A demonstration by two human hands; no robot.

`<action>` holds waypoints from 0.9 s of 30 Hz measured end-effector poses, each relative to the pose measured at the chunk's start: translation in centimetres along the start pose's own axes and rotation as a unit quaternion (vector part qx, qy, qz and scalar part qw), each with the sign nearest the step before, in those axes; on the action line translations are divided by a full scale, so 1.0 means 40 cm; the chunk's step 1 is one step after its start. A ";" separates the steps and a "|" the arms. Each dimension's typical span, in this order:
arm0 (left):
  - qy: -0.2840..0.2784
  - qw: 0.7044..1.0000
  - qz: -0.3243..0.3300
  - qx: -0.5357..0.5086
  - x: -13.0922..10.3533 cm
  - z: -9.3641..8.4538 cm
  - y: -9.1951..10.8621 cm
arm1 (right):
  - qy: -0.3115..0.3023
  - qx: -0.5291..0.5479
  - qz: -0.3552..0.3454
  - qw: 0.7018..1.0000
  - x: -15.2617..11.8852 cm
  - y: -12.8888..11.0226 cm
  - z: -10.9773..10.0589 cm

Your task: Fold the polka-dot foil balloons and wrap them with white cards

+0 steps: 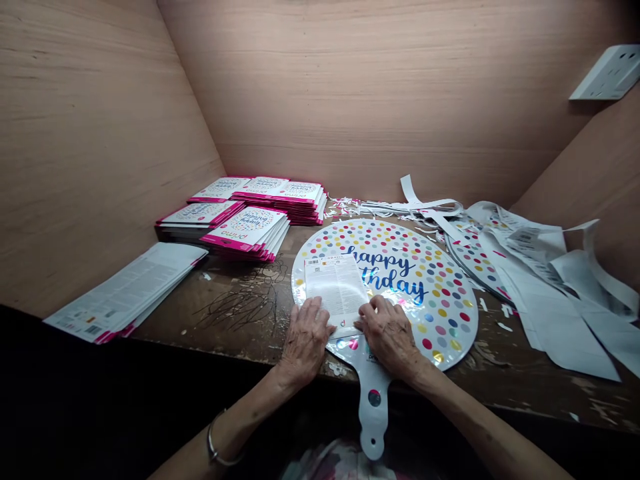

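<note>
A flat, uninflated foil balloon (443,300) with coloured dots and blue "happy birthday" lettering lies on the table, its white tail hanging past the front edge towards me. On its lower left part rests a white printed packet (336,293), text side up with a barcode at the top, covering part of the lettering. My left hand (305,337) has its fingers curled at the packet's lower left edge, thumb on the packet. Curled likewise, my right hand (389,333) grips the lower right edge. Whether anything lies inside the packet is hidden.
Stacks of pink and white packets (247,227) stand at the back left. Nearer, a fanned pile of packets (135,290) lies text side up. More flat balloons (477,257) and loose white paper strips (560,307) cover the right side. A wall socket (607,73) sits upper right.
</note>
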State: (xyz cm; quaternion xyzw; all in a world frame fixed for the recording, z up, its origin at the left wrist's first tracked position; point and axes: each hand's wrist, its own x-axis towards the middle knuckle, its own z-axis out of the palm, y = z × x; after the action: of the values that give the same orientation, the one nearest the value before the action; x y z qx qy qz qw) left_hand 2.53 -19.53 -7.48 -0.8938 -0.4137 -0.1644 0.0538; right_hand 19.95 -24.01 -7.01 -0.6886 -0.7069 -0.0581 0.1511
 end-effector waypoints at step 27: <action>0.095 0.921 0.044 -0.374 0.094 -0.398 0.126 | 0.306 0.017 -0.316 0.898 0.005 0.017 -0.344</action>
State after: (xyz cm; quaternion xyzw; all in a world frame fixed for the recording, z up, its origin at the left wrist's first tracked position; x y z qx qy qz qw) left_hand 4.65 -23.79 8.97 -0.8461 -0.2756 -0.3889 -0.2385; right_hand 22.45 -27.80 6.01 -0.3747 -0.8072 -0.2979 0.3454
